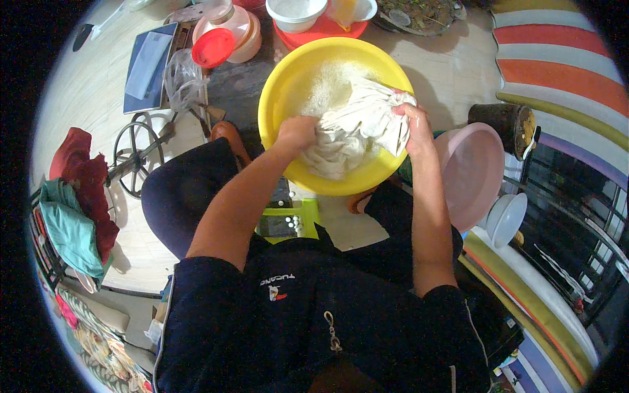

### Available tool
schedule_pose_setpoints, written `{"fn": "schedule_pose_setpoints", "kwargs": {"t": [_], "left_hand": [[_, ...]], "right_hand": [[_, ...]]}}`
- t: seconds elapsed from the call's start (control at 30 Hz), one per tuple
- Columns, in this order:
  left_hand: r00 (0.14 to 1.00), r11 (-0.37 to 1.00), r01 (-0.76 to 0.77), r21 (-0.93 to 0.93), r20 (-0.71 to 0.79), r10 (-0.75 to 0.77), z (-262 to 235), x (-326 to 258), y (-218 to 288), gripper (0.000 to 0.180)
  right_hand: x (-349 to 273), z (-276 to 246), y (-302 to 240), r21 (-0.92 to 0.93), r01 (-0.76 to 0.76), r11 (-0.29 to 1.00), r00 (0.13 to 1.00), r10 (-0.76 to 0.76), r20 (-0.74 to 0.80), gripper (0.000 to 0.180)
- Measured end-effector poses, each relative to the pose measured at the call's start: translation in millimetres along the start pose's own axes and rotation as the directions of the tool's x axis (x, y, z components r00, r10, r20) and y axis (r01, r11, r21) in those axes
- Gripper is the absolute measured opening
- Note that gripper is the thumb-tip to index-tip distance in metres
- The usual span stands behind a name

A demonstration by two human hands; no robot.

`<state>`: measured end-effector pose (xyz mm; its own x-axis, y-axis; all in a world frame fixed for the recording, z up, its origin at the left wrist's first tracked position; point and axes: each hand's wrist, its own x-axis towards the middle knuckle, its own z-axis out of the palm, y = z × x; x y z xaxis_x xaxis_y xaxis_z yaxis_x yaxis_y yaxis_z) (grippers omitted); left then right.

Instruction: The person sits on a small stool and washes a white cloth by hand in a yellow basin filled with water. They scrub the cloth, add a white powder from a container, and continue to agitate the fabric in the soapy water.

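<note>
Yellow plastic basin, round, set on the floor directly before a seated person, between the knees, so both arms reach it without leaning. Contents: sudsy water and one white cloth, wet, bunched and partly lifted out of the water toward the basin's right side.

Left hand: closed in a fist, fingers curled tight into the lower left fold of the cloth, apparently pressing it down against the basin.

Right hand: clamped over the upper right bunch of the cloth, fingers wrapped round it and pressed together; fingertips hidden in the fabric. The two grips sit at opposite ends of the bundle, which suits rubbing or wringing.

Surroundings:
- Pink basin, tilted, just right of the yellow one, within easy reach.
- Small white bowl below it.
- Dark cylindrical pot beside the pink basin.
- Red-lidded clear jar and white bowls on a red tray beyond the basin.
- Green low stool under the person.
- Red and teal garments heaped on a rack at far left, well apart.
- Striped mat, upper right.
</note>
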<state>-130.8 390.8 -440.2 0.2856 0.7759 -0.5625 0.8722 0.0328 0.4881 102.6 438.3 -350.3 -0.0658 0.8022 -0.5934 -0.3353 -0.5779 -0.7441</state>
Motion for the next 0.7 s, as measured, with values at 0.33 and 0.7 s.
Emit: {"fn": "schedule_pose_setpoints", "kwargs": {"t": [0.33, 0.7], "left_hand": [[0.957, 0.993, -0.102, 0.052, -0.269, 0.112, 17.1, -24.3, -3.3, 0.024], [0.973, 0.702, -0.216, -0.678, -0.207, 0.099, 12.0, -5.8, -24.6, 0.072]], "right_hand": [[36.5, -15.8, 32.7, 0.075, 0.222, 0.972, 0.933, -0.189, -0.305, 0.038], [-25.3, -2.9, -3.7, 0.330, 0.123, 0.936, 0.990, -0.140, 0.026, 0.038]]}}
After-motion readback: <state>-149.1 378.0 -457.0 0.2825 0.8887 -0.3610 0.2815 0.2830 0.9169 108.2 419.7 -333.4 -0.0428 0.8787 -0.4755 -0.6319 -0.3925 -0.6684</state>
